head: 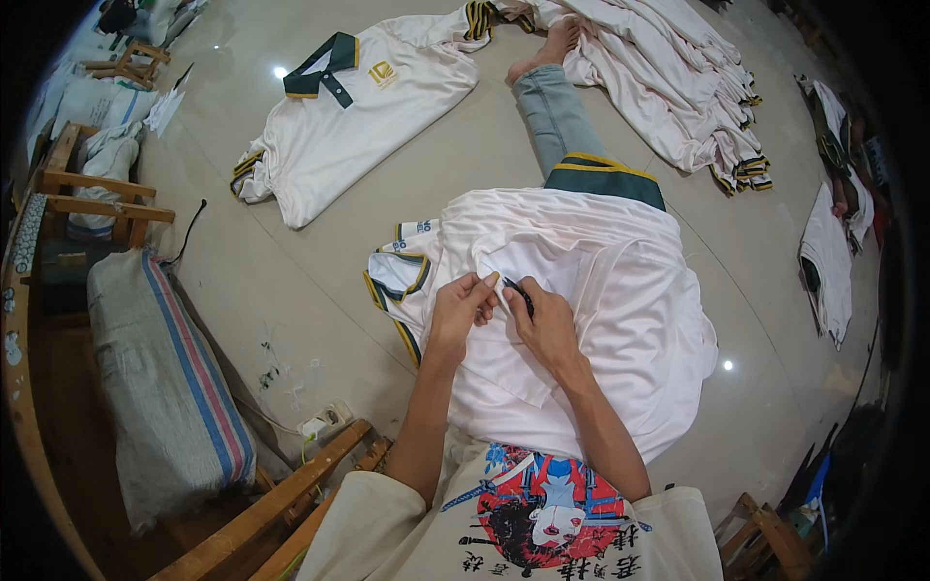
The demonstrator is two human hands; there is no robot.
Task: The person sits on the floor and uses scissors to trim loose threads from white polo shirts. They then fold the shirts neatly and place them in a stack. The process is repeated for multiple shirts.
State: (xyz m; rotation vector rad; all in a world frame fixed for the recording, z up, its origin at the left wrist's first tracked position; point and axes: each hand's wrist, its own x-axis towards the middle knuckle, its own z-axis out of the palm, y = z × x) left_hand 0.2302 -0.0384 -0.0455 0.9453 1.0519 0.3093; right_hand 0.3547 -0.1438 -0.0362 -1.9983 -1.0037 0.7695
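Note:
White polo shirts with green and yellow trim (625,312) lie heaped over the person's lap. My left hand (463,305) pinches a fold of the white fabric between thumb and fingertips. Close to its right, my right hand (543,319) is closed around a small black tool (520,293), perhaps thread snips; its tip is near the pinched fabric, and most of it is hidden by the fingers. Striped sleeve cuffs (397,276) stick out at the heap's left side. A dark green collar (604,181) lies at its far edge.
Another white polo shirt (363,123) lies flat on the tiled floor ahead. A pile of white shirts (654,80) is beyond the outstretched leg. At left are a woven sack (167,378), wooden frames (276,516) and a power socket (330,417). Another person's hand (840,200) is at far right.

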